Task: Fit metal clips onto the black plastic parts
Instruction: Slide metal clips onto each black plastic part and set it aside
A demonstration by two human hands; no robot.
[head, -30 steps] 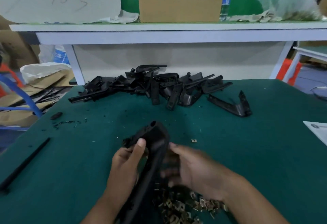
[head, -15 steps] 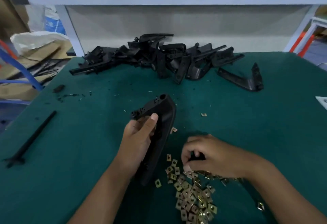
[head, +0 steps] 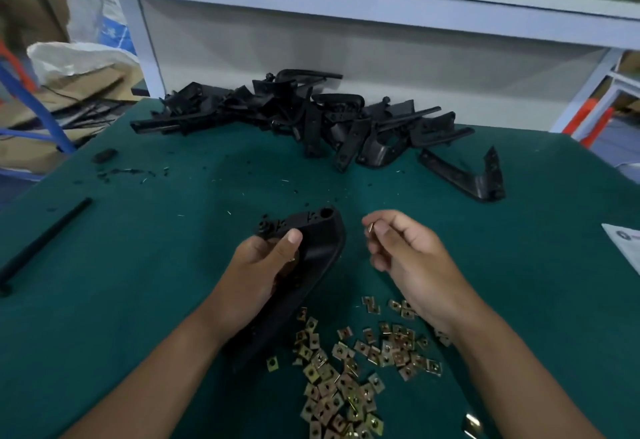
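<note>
Black plastic part [head: 311, 248] stands tilted on the green table [head: 138, 265], gripped by the left hand [head: 258, 265]. Beside it, the right hand [head: 408, 258] pinches one metal clip [head: 370, 228] above the loose clip pile [head: 349, 376].

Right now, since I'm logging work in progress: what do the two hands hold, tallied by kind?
Black plastic part: 1, in the grip of the left hand
Metal clip: 1, pinched in the fingertips of the right hand
Total: 2
</note>
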